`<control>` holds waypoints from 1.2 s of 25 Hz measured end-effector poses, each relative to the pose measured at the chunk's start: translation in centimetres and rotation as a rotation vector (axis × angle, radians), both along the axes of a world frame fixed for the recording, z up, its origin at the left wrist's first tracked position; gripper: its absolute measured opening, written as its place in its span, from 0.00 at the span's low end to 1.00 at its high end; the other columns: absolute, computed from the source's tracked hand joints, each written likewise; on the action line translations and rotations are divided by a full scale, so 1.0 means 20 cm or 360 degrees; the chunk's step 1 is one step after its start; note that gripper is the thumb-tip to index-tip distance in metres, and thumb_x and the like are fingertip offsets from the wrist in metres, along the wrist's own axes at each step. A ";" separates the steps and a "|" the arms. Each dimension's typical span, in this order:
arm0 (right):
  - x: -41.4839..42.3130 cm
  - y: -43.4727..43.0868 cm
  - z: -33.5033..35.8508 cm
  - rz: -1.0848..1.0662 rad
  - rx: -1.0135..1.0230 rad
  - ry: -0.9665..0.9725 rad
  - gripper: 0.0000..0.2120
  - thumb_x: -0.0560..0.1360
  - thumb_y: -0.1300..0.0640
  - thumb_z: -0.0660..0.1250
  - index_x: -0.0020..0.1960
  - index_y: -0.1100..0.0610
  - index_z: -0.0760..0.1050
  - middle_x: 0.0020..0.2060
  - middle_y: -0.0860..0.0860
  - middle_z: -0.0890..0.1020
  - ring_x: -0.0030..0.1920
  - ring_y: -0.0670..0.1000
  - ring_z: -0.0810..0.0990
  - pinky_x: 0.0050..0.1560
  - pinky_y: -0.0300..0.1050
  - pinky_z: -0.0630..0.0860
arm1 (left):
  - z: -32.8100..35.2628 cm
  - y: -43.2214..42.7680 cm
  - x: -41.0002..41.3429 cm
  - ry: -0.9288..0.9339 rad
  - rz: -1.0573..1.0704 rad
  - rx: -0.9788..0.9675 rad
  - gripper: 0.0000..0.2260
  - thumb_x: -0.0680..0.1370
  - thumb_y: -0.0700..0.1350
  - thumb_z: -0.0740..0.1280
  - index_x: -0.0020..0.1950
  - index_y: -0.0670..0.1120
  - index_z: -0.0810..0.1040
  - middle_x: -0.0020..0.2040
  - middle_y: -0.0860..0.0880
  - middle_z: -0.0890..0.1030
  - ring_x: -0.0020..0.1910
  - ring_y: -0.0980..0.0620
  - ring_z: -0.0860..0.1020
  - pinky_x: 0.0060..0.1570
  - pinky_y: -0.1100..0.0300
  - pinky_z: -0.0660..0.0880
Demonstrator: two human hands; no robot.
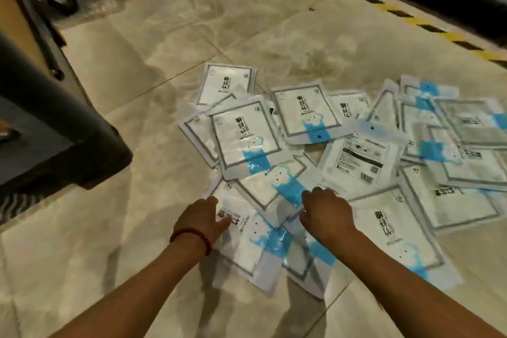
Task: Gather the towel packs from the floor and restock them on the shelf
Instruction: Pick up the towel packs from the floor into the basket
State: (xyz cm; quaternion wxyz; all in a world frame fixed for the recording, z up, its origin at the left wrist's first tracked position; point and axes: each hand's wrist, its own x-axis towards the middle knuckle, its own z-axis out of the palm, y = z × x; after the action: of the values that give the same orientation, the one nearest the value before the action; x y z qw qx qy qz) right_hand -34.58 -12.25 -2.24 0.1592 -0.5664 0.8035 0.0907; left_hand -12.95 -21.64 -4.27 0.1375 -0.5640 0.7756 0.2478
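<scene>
Towel packs (329, 159) lay overlapped on the floor (137, 90), long axes variously angled. Left hand (201, 218) and right hand (326, 214) rested on nearest packs, fingers loosely spread, nothing gripped

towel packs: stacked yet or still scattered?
Scattered. The towel packs lie loose and overlapping on the floor, at mixed angles, one face down showing its label. Both hands reach toward the nearest ones.
</scene>
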 end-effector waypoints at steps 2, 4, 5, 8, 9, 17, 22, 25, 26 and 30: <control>-0.06 -0.02 -0.17 -0.0129 -0.0001 -0.0128 0.14 0.77 0.52 0.57 0.61 0.56 0.68 0.57 0.54 0.74 0.59 0.55 0.72 0.48 0.45 0.69 | -0.18 -0.02 -0.08 0.0017 0.0045 -0.0048 0.23 0.73 0.60 0.65 0.61 0.47 0.72 0.60 0.44 0.75 0.60 0.46 0.73 0.54 0.57 0.69; -0.10 -0.05 -0.26 -0.0202 -0.0060 -0.0203 0.16 0.77 0.50 0.58 0.62 0.56 0.68 0.58 0.53 0.73 0.59 0.54 0.72 0.51 0.47 0.70 | -0.30 -0.02 -0.15 0.0031 0.0055 -0.0084 0.22 0.72 0.61 0.66 0.57 0.47 0.74 0.57 0.44 0.76 0.58 0.45 0.73 0.53 0.56 0.69; -0.12 -0.08 -0.30 -0.0194 -0.0149 -0.0196 0.16 0.77 0.49 0.59 0.62 0.56 0.68 0.59 0.53 0.73 0.60 0.54 0.71 0.52 0.47 0.70 | -0.33 -0.02 -0.18 0.0040 0.0063 -0.0112 0.23 0.72 0.61 0.66 0.59 0.47 0.73 0.58 0.44 0.75 0.59 0.45 0.72 0.55 0.56 0.69; -0.18 -0.25 -0.37 -0.0176 -0.0353 -0.0220 0.23 0.76 0.47 0.63 0.63 0.60 0.66 0.59 0.56 0.72 0.61 0.57 0.69 0.55 0.48 0.69 | -0.40 -0.06 -0.18 0.0126 0.0244 -0.0194 0.25 0.73 0.57 0.67 0.65 0.46 0.72 0.61 0.42 0.73 0.62 0.44 0.70 0.60 0.56 0.66; -0.20 -0.32 -0.39 -0.0227 -0.0341 -0.0242 0.27 0.74 0.45 0.65 0.65 0.62 0.65 0.61 0.58 0.72 0.62 0.57 0.69 0.57 0.49 0.69 | -0.42 -0.08 -0.16 0.0160 0.0312 -0.0209 0.25 0.72 0.56 0.68 0.65 0.46 0.73 0.61 0.42 0.73 0.62 0.44 0.71 0.60 0.56 0.66; -0.15 -0.48 -0.47 -0.0452 -0.0050 -0.0258 0.48 0.65 0.44 0.75 0.72 0.64 0.53 0.66 0.59 0.68 0.66 0.59 0.67 0.62 0.52 0.66 | -0.44 -0.13 -0.08 0.0339 0.0574 -0.0147 0.22 0.72 0.54 0.69 0.63 0.45 0.74 0.58 0.43 0.75 0.57 0.45 0.73 0.57 0.55 0.70; -0.08 -0.36 -0.44 -0.0871 -0.0159 -0.1022 0.17 0.71 0.54 0.71 0.50 0.61 0.67 0.43 0.52 0.74 0.52 0.56 0.75 0.41 0.43 0.65 | -0.36 -0.14 -0.07 0.0559 0.0749 -0.0140 0.20 0.73 0.53 0.69 0.62 0.45 0.75 0.58 0.46 0.76 0.53 0.49 0.76 0.54 0.56 0.73; -0.05 -0.20 -0.43 -0.1017 -0.0303 -0.1391 0.08 0.74 0.58 0.66 0.46 0.59 0.68 0.41 0.53 0.74 0.46 0.55 0.74 0.40 0.46 0.68 | -0.32 -0.12 -0.06 0.0653 0.0836 -0.0102 0.21 0.73 0.53 0.69 0.61 0.44 0.75 0.56 0.47 0.78 0.48 0.52 0.75 0.47 0.60 0.70; -0.04 -0.14 -0.43 -0.1012 -0.0291 -0.1432 0.06 0.75 0.60 0.65 0.48 0.59 0.69 0.42 0.52 0.75 0.47 0.55 0.75 0.43 0.46 0.70 | -0.31 -0.11 -0.06 0.0656 0.0851 -0.0066 0.22 0.73 0.54 0.69 0.62 0.44 0.75 0.55 0.47 0.78 0.47 0.53 0.74 0.47 0.61 0.70; 0.05 0.09 -0.38 -0.1053 -0.0399 -0.1639 0.25 0.70 0.52 0.68 0.65 0.58 0.71 0.61 0.52 0.77 0.62 0.54 0.75 0.65 0.55 0.71 | -0.26 -0.06 -0.02 0.0559 0.0873 0.0114 0.31 0.70 0.60 0.69 0.67 0.44 0.70 0.58 0.46 0.77 0.52 0.51 0.76 0.50 0.60 0.72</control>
State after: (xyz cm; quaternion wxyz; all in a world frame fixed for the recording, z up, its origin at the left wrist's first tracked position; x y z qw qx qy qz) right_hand -33.57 -10.45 -9.87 0.4782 -0.2730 0.7611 -0.3430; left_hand -13.45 -22.94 -9.54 -0.0505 -0.6954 0.5975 0.3961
